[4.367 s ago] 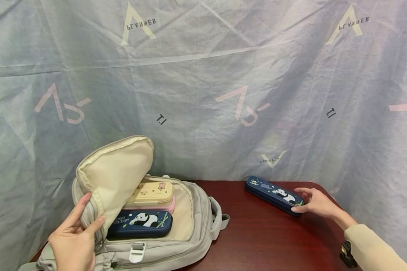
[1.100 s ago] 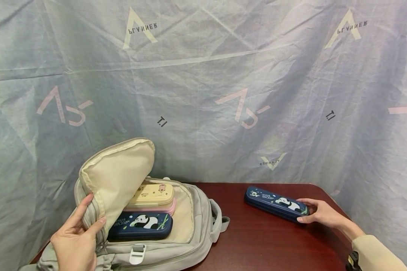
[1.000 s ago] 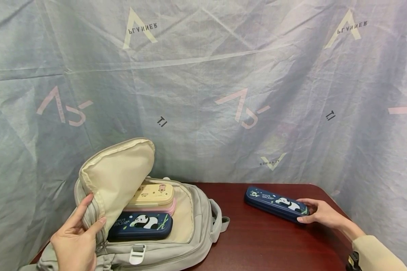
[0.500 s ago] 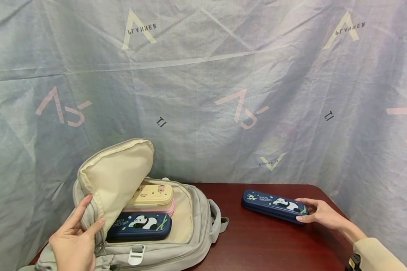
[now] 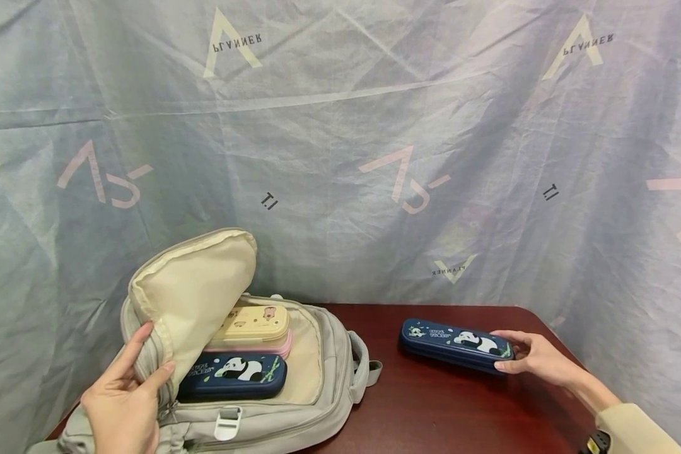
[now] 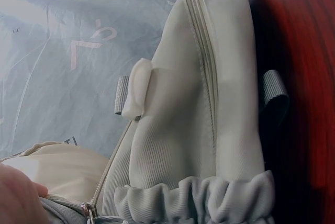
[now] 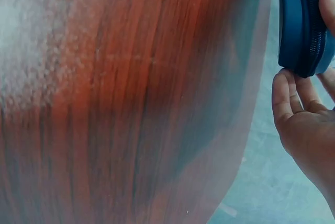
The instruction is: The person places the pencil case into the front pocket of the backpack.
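At the table's right side, my right hand (image 5: 536,356) pinches the right end of a navy panda pencil case (image 5: 456,345), thumb on the near side. The right wrist view shows the case's zipped edge (image 7: 314,20) with fingers (image 7: 284,98) at its end. My left hand (image 5: 122,403) holds up the cream-lined flap (image 5: 204,277) of a light grey backpack (image 5: 329,378) lying on its back. Inside lie a second navy panda case (image 5: 238,375) and, behind it, a yellow case (image 5: 263,321) on top of a pink one (image 5: 284,348). Their left ends are hidden by the flap.
The dark red wooden table (image 5: 431,416) carries the backpack on its left half. A grey printed curtain (image 5: 340,157) hangs behind and along both sides. Straps and a handle loop (image 5: 363,366) stick out at the bag's right end. A white buckle (image 5: 228,422) hangs at its front.
The pencil case at my right hand has turned, its left end swinging toward the front and slightly left. My right hand has come a little nearer. The left hand keeps holding the flap.
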Available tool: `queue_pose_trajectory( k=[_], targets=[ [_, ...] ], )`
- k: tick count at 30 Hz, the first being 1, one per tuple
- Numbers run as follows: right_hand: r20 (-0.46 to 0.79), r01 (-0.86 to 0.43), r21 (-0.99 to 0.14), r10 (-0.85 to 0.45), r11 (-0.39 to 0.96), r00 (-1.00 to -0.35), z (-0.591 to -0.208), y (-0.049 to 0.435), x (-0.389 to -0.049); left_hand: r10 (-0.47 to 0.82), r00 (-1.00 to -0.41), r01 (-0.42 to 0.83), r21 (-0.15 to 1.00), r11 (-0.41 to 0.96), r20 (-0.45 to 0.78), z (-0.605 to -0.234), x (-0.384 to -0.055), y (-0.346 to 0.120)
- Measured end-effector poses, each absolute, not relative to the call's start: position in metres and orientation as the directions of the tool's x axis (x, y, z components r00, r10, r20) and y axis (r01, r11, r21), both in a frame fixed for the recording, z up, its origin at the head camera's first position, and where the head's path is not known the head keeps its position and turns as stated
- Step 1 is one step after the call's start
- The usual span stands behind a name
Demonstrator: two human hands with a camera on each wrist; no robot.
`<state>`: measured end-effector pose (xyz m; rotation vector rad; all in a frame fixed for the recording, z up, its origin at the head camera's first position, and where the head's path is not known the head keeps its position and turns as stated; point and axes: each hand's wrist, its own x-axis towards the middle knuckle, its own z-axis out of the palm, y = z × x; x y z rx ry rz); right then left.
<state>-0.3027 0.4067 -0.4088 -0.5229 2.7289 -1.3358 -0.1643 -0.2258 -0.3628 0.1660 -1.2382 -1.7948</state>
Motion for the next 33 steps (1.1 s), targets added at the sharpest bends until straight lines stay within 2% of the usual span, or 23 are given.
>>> queue_pose_trajectory(
  k=[13, 33],
  targets=[
    [0.032, -0.203, -0.865, -0.352, 0.459, -0.935, -0.400, 0.398, -0.293, -0.748, -0.561, 0.596, 0.800, -0.068, 0.354, -0.364, -0.165, -0.226],
    [0.040, -0.194, -0.922, -0.416, 0.335, -0.908, -0.375, 0.353, -0.278, -0.744, -0.560, 0.603, 0.795, -0.065, 0.365, -0.364, -0.165, -0.227]
  ],
)
